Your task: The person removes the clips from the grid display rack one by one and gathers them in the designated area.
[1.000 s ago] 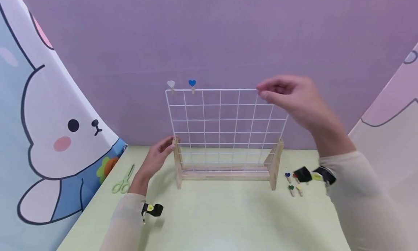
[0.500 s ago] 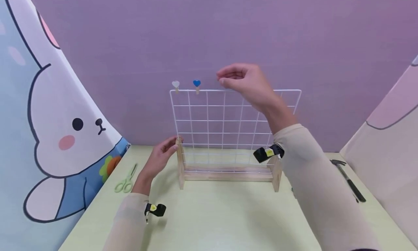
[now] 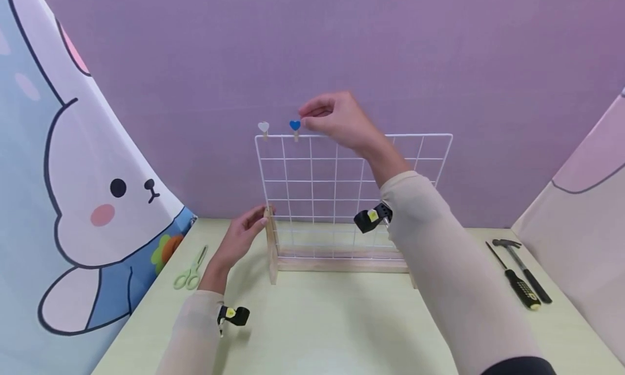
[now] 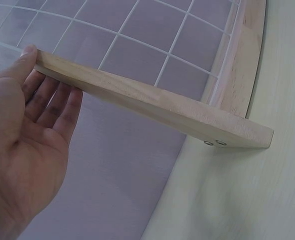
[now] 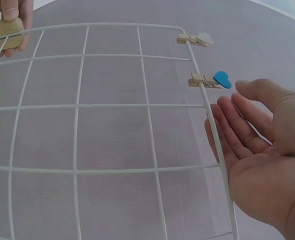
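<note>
A white wire grid (image 3: pixel 335 181) stands upright in a wooden stand (image 3: pixel 317 265). Two small clothespins are clipped to its top wire: a white heart clothespin (image 3: pixel 263 127) at the left corner and a blue heart clothespin (image 3: pixel 295 125) beside it. My left hand (image 3: pixel 238 238) grips the stand's left wooden upright (image 4: pixel 152 99), thumb in front and fingers behind. Just right of the blue heart, my right hand (image 3: pixel 340 122) hovers at the top wire with thumb and fingers apart. In the right wrist view the thumb tip is close to the blue heart (image 5: pixel 221 79), and nothing is held.
Green scissors (image 3: pixel 190 272) lie on the table at left. On the right are a screwdriver (image 3: pixel 517 283) and a hammer (image 3: pixel 527 272). A purple cloth (image 3: pixel 195 82) hangs behind, with a rabbit-print cloth (image 3: pixel 78 201) at left. My right sleeve covers part of the table.
My right hand has moved left along the grid's top, from its right part to beside the blue heart clothespin. The left hand keeps its grip. The view has shifted slightly right.
</note>
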{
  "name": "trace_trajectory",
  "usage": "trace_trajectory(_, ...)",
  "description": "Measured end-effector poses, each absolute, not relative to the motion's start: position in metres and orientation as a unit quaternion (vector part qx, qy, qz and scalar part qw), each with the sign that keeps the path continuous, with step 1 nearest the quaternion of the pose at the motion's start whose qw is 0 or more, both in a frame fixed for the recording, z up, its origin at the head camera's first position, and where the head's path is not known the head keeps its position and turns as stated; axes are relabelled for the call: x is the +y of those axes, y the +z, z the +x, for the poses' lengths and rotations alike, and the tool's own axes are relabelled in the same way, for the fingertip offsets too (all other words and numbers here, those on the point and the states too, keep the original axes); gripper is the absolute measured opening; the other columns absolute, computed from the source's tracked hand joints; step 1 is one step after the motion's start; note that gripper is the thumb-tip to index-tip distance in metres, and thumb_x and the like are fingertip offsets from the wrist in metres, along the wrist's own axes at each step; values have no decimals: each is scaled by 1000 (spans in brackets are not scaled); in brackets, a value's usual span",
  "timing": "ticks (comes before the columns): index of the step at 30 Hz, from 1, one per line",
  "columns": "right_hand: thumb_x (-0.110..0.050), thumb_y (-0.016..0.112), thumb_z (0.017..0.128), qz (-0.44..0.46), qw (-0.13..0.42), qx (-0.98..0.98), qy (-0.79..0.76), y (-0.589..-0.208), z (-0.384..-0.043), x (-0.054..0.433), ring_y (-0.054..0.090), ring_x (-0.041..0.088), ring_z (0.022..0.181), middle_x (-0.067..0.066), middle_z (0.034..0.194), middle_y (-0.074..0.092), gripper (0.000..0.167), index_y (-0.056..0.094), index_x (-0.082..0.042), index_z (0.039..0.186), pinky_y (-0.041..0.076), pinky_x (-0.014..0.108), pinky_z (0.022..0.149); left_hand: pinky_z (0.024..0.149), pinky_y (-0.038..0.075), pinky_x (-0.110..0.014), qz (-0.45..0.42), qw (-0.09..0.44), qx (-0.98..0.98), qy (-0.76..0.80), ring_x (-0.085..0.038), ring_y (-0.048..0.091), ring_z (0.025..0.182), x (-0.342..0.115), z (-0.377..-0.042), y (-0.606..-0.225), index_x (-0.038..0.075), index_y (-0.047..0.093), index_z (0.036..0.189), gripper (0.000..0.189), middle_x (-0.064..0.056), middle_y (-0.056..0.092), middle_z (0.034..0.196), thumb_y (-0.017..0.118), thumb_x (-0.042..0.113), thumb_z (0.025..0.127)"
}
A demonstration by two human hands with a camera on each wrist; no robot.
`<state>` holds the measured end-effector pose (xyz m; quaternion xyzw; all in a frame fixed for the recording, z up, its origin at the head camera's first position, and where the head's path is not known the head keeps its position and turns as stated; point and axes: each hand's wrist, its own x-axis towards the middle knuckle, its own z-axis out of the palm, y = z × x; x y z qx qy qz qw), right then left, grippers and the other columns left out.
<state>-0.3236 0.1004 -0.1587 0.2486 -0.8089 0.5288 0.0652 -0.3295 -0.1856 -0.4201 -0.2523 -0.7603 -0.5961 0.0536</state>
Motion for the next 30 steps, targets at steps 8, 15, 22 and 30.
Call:
trace_trajectory(8, -15, 74, 95, 239, 65, -833, 495, -160, -322, 97, 70, 17, 101, 8, 108, 77, 19, 77, -7, 112, 56, 29, 93, 106, 46, -11, -244, 59, -770, -587, 3, 57, 129, -186, -329, -418, 8, 52, 151, 46, -14, 59, 149, 56, 25, 108)
trace_trajectory(15, -16, 72, 96, 232, 63, -845, 477, -160, -321, 94, 70, 25, 107, 9, 113, 77, 21, 78, -6, 113, 57, 30, 89, 105, 48, -12, -247, 61, -765, -591, 3, 59, 125, -186, -330, -421, 4, 53, 149, 44, -19, 60, 147, 55, 22, 108)
trace_trajectory(22, -19, 74, 97, 226, 67, -844, 482, -162, -322, 94, 70, 24, 106, 6, 108, 77, 16, 80, -10, 109, 57, 35, 94, 104, 47, -11, -244, 58, -772, -585, 4, 58, 126, -187, -330, -421, 10, 54, 150, 44, -16, 60, 148, 55, 26, 109)
trace_trajectory(30, -22, 77, 95, 232, 85, -847, 471, -165, -323, 93, 70, 21, 102, 3, 106, 77, 15, 80, -13, 106, 56, 32, 88, 104, 47, -10, -242, 59, -772, -584, 5, 58, 125, -186, -330, -422, 8, 54, 149, 44, -16, 60, 148, 55, 26, 109)
